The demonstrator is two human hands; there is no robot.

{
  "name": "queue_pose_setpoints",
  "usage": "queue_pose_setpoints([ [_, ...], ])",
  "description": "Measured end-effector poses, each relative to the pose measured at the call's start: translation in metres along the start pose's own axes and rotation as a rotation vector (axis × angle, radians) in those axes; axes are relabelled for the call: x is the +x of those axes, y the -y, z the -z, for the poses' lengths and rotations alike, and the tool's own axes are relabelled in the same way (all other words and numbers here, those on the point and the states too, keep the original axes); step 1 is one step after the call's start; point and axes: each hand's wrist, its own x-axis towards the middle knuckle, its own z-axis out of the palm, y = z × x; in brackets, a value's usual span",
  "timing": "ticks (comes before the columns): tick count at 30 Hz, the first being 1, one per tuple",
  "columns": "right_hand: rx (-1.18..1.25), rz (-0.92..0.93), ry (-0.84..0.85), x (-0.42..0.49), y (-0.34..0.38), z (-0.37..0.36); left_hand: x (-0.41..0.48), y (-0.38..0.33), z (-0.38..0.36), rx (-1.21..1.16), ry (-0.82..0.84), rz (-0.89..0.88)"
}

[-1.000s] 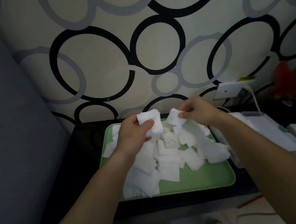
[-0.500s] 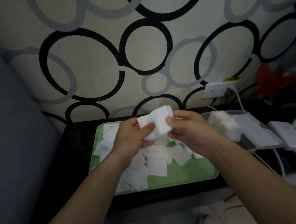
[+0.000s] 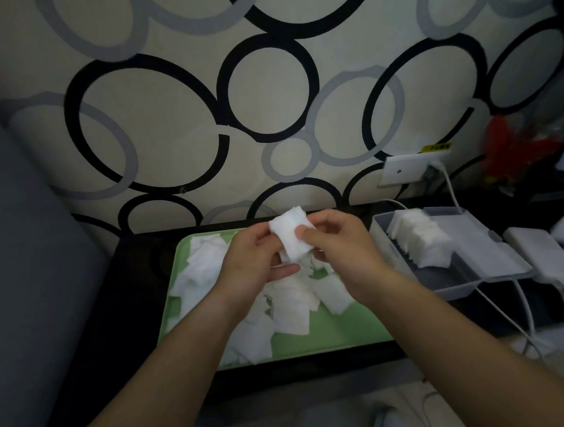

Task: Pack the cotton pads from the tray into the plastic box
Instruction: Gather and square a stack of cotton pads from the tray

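While both hands meet above the far end of the green tray (image 3: 331,339), a small stack of white cotton pads (image 3: 292,235) is held up between them, clear of the tray. The left hand (image 3: 254,261) grips the stack's left side, with its thumb on the front face and its curled fingers under and behind. The right hand (image 3: 339,252) pinches the right side, thumb pressed flat on the front and the other fingers folded round the back (the fingertips there are hidden by the pads). Under the hands, loose pads (image 3: 289,308) lie scattered and overlapping across the left and middle of the tray, some partly covered by the forearms, and the tray's near right corner shows bare green. The plastic box (image 3: 474,247) lies open just right of the tray on the same dark table (image 3: 131,305). A row of pads (image 3: 421,241) is packed on edge in the box toward its far end, and its near end shows bare plastic. A white adapter (image 3: 541,257) sits just beyond the box on the right. A white cable (image 3: 451,189) runs up to a wall socket (image 3: 400,169) behind the box. A blurred red object (image 3: 514,146) stands at the far right, too soft to identify. The wallpaper (image 3: 266,82) behind the table is pale, with black and grey rings.
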Motion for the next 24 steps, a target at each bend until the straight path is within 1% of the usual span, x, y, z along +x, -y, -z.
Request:
queue_pose_setpoints([
  [5,-0.119,0.094,-0.072,0.001,-0.004,-0.001,-0.001,0.0,-0.003,-0.034,-0.001,0.007],
  [9,-0.191,0.148,-0.065,-0.002,-0.006,-0.001,-0.001,-0.003,-0.007,-0.136,-0.079,0.101],
  [12,-0.231,0.124,-0.041,-0.002,-0.009,0.005,-0.006,0.002,-0.007,0.018,0.009,0.028],
  [14,-0.202,0.064,-0.024,-0.002,-0.007,0.013,-0.005,0.006,-0.005,0.087,0.013,0.005],
  [15,-0.229,0.041,-0.022,-0.001,-0.008,0.02,-0.005,0.008,-0.003,0.116,-0.001,0.007],
  [16,-0.309,0.028,-0.027,0.001,-0.009,0.027,-0.003,0.009,-0.002,0.145,-0.019,0.012],
  [18,-0.561,0.041,-0.028,0.008,-0.018,0.043,-0.001,0.01,0.0,0.187,-0.056,0.021],
  [19,-0.674,0.062,0.001,0.01,-0.023,0.051,0.0,0.012,0.0,0.19,-0.071,0.024],
  [20,-0.757,0.087,0.065,0.011,-0.026,0.057,0.0,0.012,0.001,0.188,-0.082,0.025],
  [22,-0.875,0.137,0.248,0.014,-0.034,0.065,0.001,0.014,0.0,0.191,-0.081,0.026],
  [24,-0.992,0.139,0.416,0.012,-0.036,0.065,0.002,0.015,-0.002,0.201,-0.069,0.027],
])
